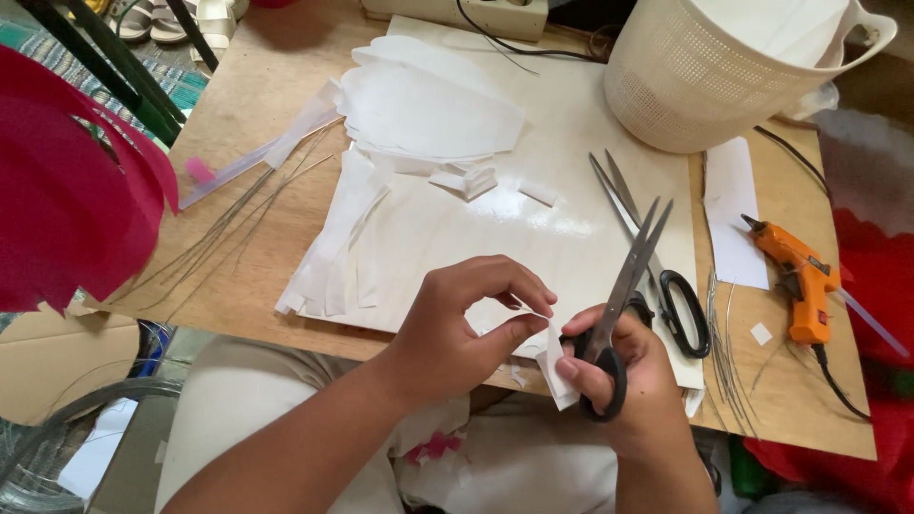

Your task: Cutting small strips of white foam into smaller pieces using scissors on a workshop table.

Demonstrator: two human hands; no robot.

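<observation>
While we look down at our lap edge, these are the notes:

Paper piece: small white paper piece point(555, 366) sits between our two hands at the near edge of the table point(267, 105), partly hidden by fingers.
Left hand: our left hand point(466, 328) is closed in a pinch on the paper, thumb under, fingertips curled over the top.
Right hand: our right hand point(624, 385) is wrapped through the black loops of the scissors point(624, 290), gripping them; blades are parted and point up and away.
Step in hand, our judgement: cutting goes best if we keep the paper taut in the pinch, feed it deep into the blades and turn the paper and not the scissors, fingertips clear of the edge.
Second scissors: a spare pair point(657, 257) lies flat on the table just beside the held pair, metal blades, black handles.
Sheets: glossy white sheet point(476, 228) under a stack of pointed, petal-like white cut-outs point(428, 100); thin strips fan out at its left edge.
Wires: fine grey wires point(228, 228) on the bare wood, left; more at right.
Glue gun: orange glue gun point(798, 276), hard plastic, cord trailing, right of the scissors.
Basket: cream perforated plastic basket point(705, 86), far right.
Petals: big magenta paper petals point(67, 190), far left.
</observation>
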